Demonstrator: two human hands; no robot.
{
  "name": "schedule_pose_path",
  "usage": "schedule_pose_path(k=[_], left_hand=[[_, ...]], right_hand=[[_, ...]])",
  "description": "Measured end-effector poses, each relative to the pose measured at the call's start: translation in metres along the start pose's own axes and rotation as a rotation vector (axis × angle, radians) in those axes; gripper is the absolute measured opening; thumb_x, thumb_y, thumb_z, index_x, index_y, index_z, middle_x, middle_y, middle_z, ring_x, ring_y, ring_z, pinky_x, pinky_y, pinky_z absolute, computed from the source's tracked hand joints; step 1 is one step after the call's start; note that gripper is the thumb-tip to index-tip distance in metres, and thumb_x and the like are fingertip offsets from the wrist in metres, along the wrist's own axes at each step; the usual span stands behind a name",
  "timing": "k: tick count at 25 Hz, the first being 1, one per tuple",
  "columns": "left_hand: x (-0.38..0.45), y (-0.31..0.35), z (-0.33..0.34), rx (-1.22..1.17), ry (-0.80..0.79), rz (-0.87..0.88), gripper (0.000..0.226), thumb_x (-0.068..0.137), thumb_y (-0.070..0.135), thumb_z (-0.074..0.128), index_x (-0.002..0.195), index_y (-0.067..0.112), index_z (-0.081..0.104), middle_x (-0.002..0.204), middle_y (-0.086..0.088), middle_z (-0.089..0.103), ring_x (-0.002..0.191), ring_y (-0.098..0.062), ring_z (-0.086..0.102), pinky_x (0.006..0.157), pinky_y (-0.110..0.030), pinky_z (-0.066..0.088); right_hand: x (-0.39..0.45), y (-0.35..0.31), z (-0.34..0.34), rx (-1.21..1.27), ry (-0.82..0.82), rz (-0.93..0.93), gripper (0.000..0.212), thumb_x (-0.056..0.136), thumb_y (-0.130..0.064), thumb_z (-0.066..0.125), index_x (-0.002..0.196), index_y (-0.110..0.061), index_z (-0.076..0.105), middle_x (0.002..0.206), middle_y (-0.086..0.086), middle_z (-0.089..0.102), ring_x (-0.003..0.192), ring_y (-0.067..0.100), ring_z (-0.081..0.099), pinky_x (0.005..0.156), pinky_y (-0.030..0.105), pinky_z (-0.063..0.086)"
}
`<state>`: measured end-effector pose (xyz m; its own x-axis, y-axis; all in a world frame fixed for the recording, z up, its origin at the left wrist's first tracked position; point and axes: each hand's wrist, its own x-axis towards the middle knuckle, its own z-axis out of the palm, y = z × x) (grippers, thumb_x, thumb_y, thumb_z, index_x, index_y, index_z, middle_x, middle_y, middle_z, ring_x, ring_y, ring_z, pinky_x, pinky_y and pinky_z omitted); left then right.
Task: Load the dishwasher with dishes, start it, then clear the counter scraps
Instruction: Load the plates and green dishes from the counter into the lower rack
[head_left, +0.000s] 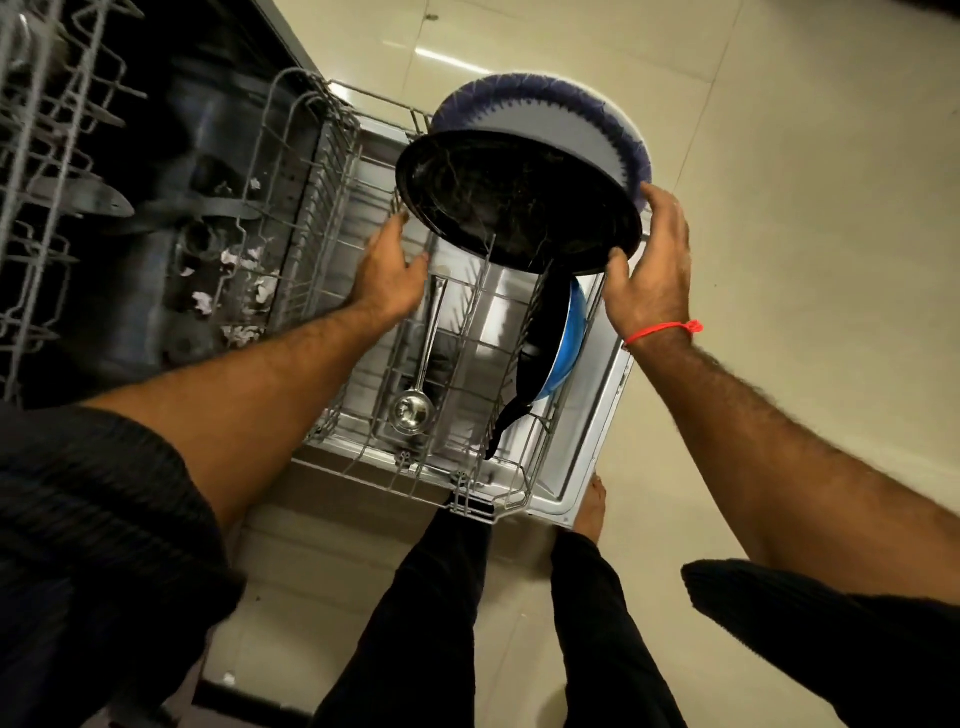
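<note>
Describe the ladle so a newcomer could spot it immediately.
Start at the pulled-out lower rack of the open dishwasher. On its floor, left of the blue pan, lies the ladle, bowl nearest the person. It alone is shiny steel with a long, thin handle.

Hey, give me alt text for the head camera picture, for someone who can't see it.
A person stands two plates on edge in the pulled-out lower dishwasher rack: the right hand grips the black plate, with a white, blue-rimmed plate behind it. The left hand rests on the rack wires, and a steel ladle and a blue pan already sit inside.

two plates (519, 202); one ladle (415, 400); one pan (545, 343)
</note>
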<state>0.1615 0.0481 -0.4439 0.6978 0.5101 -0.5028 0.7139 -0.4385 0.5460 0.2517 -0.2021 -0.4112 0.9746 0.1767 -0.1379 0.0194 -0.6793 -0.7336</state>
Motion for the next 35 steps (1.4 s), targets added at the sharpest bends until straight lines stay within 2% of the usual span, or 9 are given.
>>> schedule_pose_path(k=[4,6,10,13,16,23,29,31,35], left_hand=[[-0.068,0.011,-0.006,-0.098,0.084,0.075,0.057,0.099,0.017,0.059,0.152,0.019,0.037,0.155,-0.006,0.036,0.132,-0.024,0.050,0.109,-0.044,0.048],[-0.109,0.022,-0.019,-0.150,0.132,0.103,0.057,0.099,0.017,0.059,0.152,0.020,0.038,0.158,-0.003,0.033,0.137,-0.021,0.044,0.115,-0.039,0.041],[-0.219,0.049,-0.075,-0.148,0.304,0.139,0.051,0.100,0.021,0.059,0.148,0.019,0.043,0.160,-0.004,0.032,0.145,-0.017,0.033,0.119,-0.031,0.025],[-0.312,0.051,-0.121,-0.144,0.425,0.138,0.047,0.100,0.021,0.058,0.146,0.020,0.047,0.160,-0.005,0.032,0.149,-0.018,0.028,0.123,-0.041,0.026],[-0.403,0.038,-0.162,-0.113,0.577,0.125,0.045,0.099,0.021,0.057,0.144,0.021,0.050,0.157,-0.004,0.036,0.146,-0.023,0.034,0.117,-0.051,0.035],[-0.595,-0.026,-0.248,-0.126,1.099,-0.025,0.039,0.098,0.010,0.060,0.136,0.017,0.058,0.152,-0.007,0.043,0.143,-0.022,0.041,0.117,-0.045,0.038],[-0.752,-0.122,-0.272,-0.201,1.465,-0.248,0.038,0.096,0.007,0.063,0.133,0.015,0.061,0.148,-0.008,0.045,0.138,-0.020,0.047,0.112,-0.035,0.042],[-0.810,-0.158,-0.266,-0.216,1.541,-0.351,0.038,0.096,0.008,0.064,0.133,0.015,0.061,0.149,-0.008,0.045,0.139,-0.018,0.044,0.114,-0.025,0.037],[-0.936,-0.232,-0.244,-0.214,1.677,-0.624,0.040,0.095,0.009,0.065,0.134,0.016,0.060,0.150,-0.007,0.045,0.144,-0.017,0.039,0.118,-0.023,0.030]], right_hand=[[-0.035,-0.032,-0.012,-0.011,-0.104,-0.166,0.065,0.081,0.004,0.049,0.144,-0.011,0.042,0.151,0.014,0.037,0.145,0.028,0.029,0.121,0.038,0.022],[-0.057,-0.052,-0.027,0.022,-0.203,-0.264,0.062,0.082,0.006,0.049,0.142,-0.011,0.045,0.148,0.012,0.042,0.143,0.027,0.034,0.120,0.041,0.026],[-0.105,-0.118,-0.086,0.090,-0.349,-0.413,0.057,0.084,0.010,0.048,0.137,-0.010,0.051,0.139,0.008,0.052,0.131,0.020,0.047,0.116,0.027,0.030],[-0.149,-0.173,-0.117,0.113,-0.456,-0.499,0.053,0.085,0.008,0.048,0.135,-0.010,0.054,0.132,0.007,0.058,0.124,0.020,0.054,0.112,0.036,0.038],[-0.198,-0.240,-0.131,0.141,-0.620,-0.619,0.052,0.087,0.007,0.046,0.135,-0.013,0.053,0.123,0.004,0.063,0.115,0.019,0.059,0.105,0.032,0.043],[-0.344,-0.402,-0.114,0.293,-0.936,-0.995,0.040,0.089,0.006,0.045,0.120,-0.011,0.064,0.097,0.003,0.071,0.088,0.013,0.067,0.088,0.031,0.053],[-0.506,-0.480,-0.072,0.430,-1.178,-1.091,0.044,0.087,0.011,0.041,0.111,-0.016,0.066,0.090,0.002,0.070,0.078,0.016,0.067,0.080,0.029,0.055],[-0.579,-0.498,-0.057,0.467,-1.262,-1.066,0.044,0.088,0.010,0.042,0.109,-0.021,0.065,0.090,-0.001,0.071,0.079,0.013,0.068,0.081,0.028,0.054],[-0.742,-0.514,-0.027,0.456,-1.485,-1.077,0.041,0.091,0.009,0.043,0.111,-0.021,0.063,0.092,0.001,0.072,0.080,0.015,0.070,0.081,0.033,0.057]])
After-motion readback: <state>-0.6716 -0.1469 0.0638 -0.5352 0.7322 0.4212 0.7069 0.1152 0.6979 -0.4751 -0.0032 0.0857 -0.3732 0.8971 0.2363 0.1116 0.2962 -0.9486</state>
